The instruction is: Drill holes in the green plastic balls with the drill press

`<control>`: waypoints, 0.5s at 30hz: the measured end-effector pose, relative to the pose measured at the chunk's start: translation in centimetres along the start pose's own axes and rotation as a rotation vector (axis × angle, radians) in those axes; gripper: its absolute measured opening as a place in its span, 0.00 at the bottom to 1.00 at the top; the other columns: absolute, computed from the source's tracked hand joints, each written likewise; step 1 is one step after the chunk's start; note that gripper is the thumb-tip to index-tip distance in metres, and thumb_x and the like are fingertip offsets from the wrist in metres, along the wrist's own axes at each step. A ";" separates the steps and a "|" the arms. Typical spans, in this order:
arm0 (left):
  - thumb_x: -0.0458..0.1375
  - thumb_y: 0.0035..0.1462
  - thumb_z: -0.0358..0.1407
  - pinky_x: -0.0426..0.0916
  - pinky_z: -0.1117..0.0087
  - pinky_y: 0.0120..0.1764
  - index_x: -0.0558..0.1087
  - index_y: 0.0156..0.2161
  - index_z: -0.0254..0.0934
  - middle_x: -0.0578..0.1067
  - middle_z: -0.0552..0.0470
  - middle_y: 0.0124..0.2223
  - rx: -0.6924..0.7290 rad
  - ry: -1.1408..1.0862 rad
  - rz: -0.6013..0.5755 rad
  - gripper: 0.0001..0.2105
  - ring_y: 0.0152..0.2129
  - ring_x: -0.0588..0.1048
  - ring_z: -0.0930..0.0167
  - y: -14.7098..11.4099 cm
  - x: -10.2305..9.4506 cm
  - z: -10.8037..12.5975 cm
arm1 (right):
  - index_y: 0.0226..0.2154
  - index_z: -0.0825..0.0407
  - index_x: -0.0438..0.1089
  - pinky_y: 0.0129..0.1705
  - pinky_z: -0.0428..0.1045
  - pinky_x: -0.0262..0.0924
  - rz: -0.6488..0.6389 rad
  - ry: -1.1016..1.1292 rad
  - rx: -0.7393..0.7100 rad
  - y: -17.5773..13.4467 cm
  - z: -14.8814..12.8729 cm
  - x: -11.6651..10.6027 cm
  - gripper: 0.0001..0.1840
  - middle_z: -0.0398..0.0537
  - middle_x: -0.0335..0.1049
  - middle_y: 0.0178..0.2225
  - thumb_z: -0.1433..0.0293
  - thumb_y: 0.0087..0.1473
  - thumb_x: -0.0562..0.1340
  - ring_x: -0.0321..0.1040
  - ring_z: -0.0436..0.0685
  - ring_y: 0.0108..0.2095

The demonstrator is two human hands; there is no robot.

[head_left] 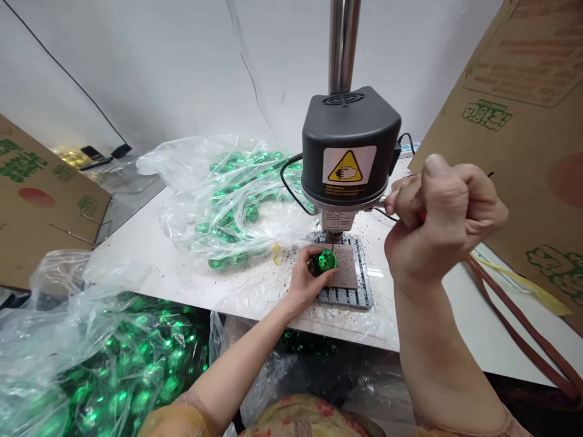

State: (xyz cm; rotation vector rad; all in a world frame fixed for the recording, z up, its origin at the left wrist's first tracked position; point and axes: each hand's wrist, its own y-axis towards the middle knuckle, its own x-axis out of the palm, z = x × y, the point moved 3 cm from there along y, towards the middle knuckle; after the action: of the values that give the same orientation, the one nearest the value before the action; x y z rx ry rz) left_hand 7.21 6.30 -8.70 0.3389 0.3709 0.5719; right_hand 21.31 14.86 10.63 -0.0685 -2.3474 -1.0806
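A bench drill press (314, 130) with a black motor cover and a yellow hand-warning label stands before me. Under its chuck, my left hand (307, 273) pinches a shiny green ball-like piece (327, 260) between thumb and fingers. Dark holes or spots show on the top of the piece, and it rests on a flat board (347, 276) over the slotted metal base (364, 297). The drill bit comes down close to the piece; whether it touches cannot be made out. To the right of the motor, my right hand (444, 218) is closed round the feed lever, mostly hidden by the fingers.
Clear plastic bags of green shiny balls lie on the white table (146, 267) and at lower left (136, 364). Dark shavings surround the base. Cardboard boxes stand left (40, 206) and right (514, 79). A brown strap (510, 321) hangs over the right table edge.
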 end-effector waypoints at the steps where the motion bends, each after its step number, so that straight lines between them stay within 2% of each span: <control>1: 0.72 0.54 0.41 0.72 0.62 0.47 0.72 0.48 0.40 0.75 0.49 0.44 0.042 0.029 0.027 0.20 0.43 0.76 0.64 -0.3 -0.3 0.4 | 0.18 0.50 0.51 0.20 0.45 0.50 -0.007 0.006 0.006 0.1 0.0 0.1 0.23 0.32 0.43 0.13 0.71 0.57 0.62 0.49 0.42 0.14; 4: 0.69 0.58 0.40 0.74 0.62 0.48 0.75 0.50 0.42 0.74 0.47 0.48 0.223 0.091 -0.005 0.16 0.47 0.76 0.64 -2.1 -1.3 2.0 | 0.18 0.50 0.49 0.20 0.44 0.50 -0.032 0.019 0.008 0.2 0.0 0.3 0.23 0.32 0.42 0.14 0.71 0.58 0.61 0.49 0.40 0.14; 7: 0.67 0.60 0.39 0.76 0.62 0.48 0.79 0.51 0.47 0.72 0.44 0.56 0.376 0.146 -0.155 0.13 0.49 0.77 0.62 -6.3 -2.5 3.1 | 0.19 0.50 0.50 0.19 0.44 0.50 -0.022 0.017 0.006 0.2 0.0 0.2 0.22 0.32 0.44 0.14 0.71 0.58 0.62 0.49 0.41 0.14; 9: 0.68 0.59 0.42 0.77 0.61 0.47 0.80 0.50 0.50 0.72 0.43 0.58 0.445 0.193 -0.322 0.14 0.49 0.78 0.60 -9.9 -2.9 2.9 | 0.18 0.49 0.51 0.18 0.45 0.49 -0.006 0.024 0.004 0.3 0.0 0.2 0.22 0.32 0.44 0.14 0.71 0.56 0.63 0.49 0.42 0.13; 12: 0.69 0.56 0.45 0.77 0.60 0.46 0.81 0.49 0.56 0.76 0.44 0.57 0.538 0.319 -0.689 0.14 0.48 0.78 0.58 -14.9 -2.8 1.0 | 0.18 0.48 0.51 0.17 0.47 0.47 0.012 0.042 0.002 0.3 0.0 0.2 0.22 0.32 0.45 0.13 0.72 0.54 0.63 0.49 0.43 0.13; 14: 0.67 0.57 0.42 0.77 0.61 0.46 0.80 0.51 0.58 0.77 0.45 0.58 0.496 0.472 -0.896 0.15 0.49 0.78 0.57 -16.9 -2.7 -1.1 | 0.18 0.48 0.51 0.17 0.47 0.47 0.016 0.042 0.007 0.3 0.1 0.2 0.22 0.32 0.45 0.13 0.72 0.55 0.62 0.50 0.44 0.13; 15: 0.66 0.58 0.40 0.77 0.61 0.46 0.78 0.53 0.59 0.77 0.45 0.59 0.437 0.555 -0.952 0.18 0.49 0.78 0.57 -17.3 -2.7 -2.2 | 0.18 0.48 0.51 0.18 0.47 0.47 0.016 0.036 0.003 0.3 0.1 0.2 0.21 0.32 0.45 0.13 0.72 0.55 0.62 0.50 0.43 0.13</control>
State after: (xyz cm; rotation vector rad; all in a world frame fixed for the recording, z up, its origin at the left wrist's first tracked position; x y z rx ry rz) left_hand 12.15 -8.47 -17.01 0.3722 1.1195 -0.3818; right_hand 21.21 15.08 10.89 -0.0656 -2.3124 -1.0619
